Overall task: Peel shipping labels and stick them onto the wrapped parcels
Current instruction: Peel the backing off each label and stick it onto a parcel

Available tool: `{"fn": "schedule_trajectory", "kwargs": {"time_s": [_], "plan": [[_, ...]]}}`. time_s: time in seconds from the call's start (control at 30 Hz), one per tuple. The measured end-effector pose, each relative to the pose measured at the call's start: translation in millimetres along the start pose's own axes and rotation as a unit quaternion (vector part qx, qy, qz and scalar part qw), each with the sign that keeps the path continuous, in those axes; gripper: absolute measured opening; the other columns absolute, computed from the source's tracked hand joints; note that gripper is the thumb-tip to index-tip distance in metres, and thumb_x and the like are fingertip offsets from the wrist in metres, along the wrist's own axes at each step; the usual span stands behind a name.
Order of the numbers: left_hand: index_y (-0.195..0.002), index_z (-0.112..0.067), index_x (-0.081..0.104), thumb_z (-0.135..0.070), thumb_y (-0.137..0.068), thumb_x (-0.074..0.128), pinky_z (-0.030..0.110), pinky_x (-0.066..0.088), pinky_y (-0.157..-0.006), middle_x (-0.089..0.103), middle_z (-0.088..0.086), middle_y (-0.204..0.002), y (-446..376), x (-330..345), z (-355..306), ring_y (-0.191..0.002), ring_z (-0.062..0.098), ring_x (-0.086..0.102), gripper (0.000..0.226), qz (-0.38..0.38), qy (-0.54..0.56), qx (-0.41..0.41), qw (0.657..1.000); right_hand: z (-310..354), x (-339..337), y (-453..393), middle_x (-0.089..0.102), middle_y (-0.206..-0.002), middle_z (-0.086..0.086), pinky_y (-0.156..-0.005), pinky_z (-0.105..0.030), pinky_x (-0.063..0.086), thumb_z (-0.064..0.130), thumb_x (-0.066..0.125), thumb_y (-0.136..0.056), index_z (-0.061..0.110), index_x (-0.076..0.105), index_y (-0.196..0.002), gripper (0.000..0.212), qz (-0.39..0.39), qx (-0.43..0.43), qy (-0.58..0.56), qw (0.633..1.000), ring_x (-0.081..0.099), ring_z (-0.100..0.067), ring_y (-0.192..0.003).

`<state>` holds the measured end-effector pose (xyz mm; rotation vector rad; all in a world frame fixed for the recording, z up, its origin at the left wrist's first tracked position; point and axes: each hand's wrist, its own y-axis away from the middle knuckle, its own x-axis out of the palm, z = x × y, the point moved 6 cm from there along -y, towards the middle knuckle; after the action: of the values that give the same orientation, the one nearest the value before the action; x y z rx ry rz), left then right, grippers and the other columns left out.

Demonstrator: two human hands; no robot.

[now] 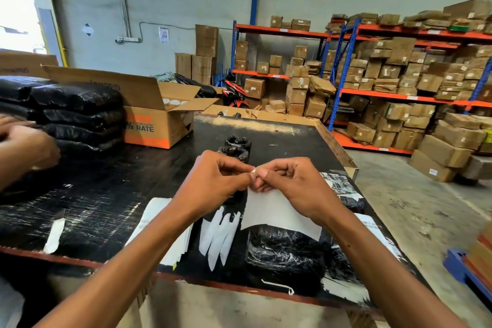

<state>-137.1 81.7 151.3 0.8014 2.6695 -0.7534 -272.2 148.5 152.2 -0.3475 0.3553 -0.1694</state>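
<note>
At frame centre, label: white sheet hanging, curling.
Left hand: pinching its top corner.
Right hand: pinching the same corner.

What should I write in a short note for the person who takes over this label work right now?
Left hand and right hand: both pinch the top edge of one white label sheet, held above the table; peeling seems just begun.
Below the sheet lies a black wrapped parcel, no label visible on it. Two small wrapped rolls stand behind the hands.
More labels lie left of the parcel, with peeled backing strips between.
Left: finish peeling, stick it on the parcel, then continue.
</note>
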Motion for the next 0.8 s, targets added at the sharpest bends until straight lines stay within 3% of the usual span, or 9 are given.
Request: {"fn": "schedule_trajectory", "kwargs": {"time_s": [0.07, 0.27, 0.5, 0.6, 0.8], "plan": [[-0.088, -0.025, 0.079, -0.016, -0.080, 0.073, 0.020, 0.049, -0.055, 0.076, 0.001, -0.071, 1.3, -1.9, -0.5, -0.066, 0.015, 0.068, 0.013, -0.003, 0.001, -0.002, 1.000, 0.2, 0.3, -0.2, 0.072, -0.078, -0.010, -0.069, -0.018, 0.054, 0.006, 0.058, -0.092, 0.000, 0.071, -0.090, 0.015, 0.006, 0.003, -0.004, 1.000, 0.069, -0.010, -0.069], [-0.088, -0.026, 0.079, -0.015, -0.082, 0.072, 0.049, 0.056, -0.074, 0.076, 0.005, -0.074, -0.3, -4.2, -0.9, -0.076, 0.035, 0.069, 0.015, -0.009, -0.004, 0.005, 1.000, 0.5, 1.3, -1.1, 0.073, -0.082, -0.013, -0.075, -0.021, 0.055, 0.007, 0.058, -0.092, 0.001, 0.071, -0.092, 0.015, 0.020, 0.009, 0.002, 1.000, 0.069, -0.013, -0.075], [-0.084, -0.030, 0.079, -0.013, -0.081, 0.071, 0.049, 0.056, -0.074, 0.076, 0.008, -0.074, -2.4, -3.3, -0.8, -0.076, 0.036, 0.068, 0.019, -0.009, 0.001, 0.014, 1.000, 0.2, -1.7, -0.3, 0.074, -0.084, -0.015, -0.078, -0.025, 0.056, 0.008, 0.060, -0.090, -0.001, 0.072, -0.094, 0.015, 0.013, 0.011, 0.007, 1.000, 0.070, -0.018, -0.078], [-0.084, -0.030, 0.079, -0.012, -0.082, 0.070, 0.046, 0.057, -0.072, 0.075, 0.008, -0.073, -3.7, -2.8, -0.1, -0.075, 0.034, 0.069, 0.019, -0.006, -0.002, 0.015, 1.000, 0.3, -1.6, 0.1, 0.074, -0.087, -0.016, -0.080, -0.026, 0.057, 0.009, 0.061, -0.090, -0.001, 0.072, -0.096, 0.016, 0.021, 0.015, 0.007, 1.000, 0.071, -0.019, -0.080], [-0.088, -0.023, 0.079, -0.017, -0.083, 0.070, 0.025, 0.053, -0.061, 0.075, 0.003, -0.071, -5.8, -2.7, 2.4, -0.064, 0.016, 0.067, 0.012, 0.006, -0.013, 0.023, 1.000, 2.7, -0.9, -0.8, 0.074, -0.087, -0.017, -0.080, -0.028, 0.056, 0.008, 0.059, -0.091, -0.001, 0.072, -0.096, 0.016, 0.030, 0.011, 0.025, 0.999, 0.070, -0.017, -0.079]]}}
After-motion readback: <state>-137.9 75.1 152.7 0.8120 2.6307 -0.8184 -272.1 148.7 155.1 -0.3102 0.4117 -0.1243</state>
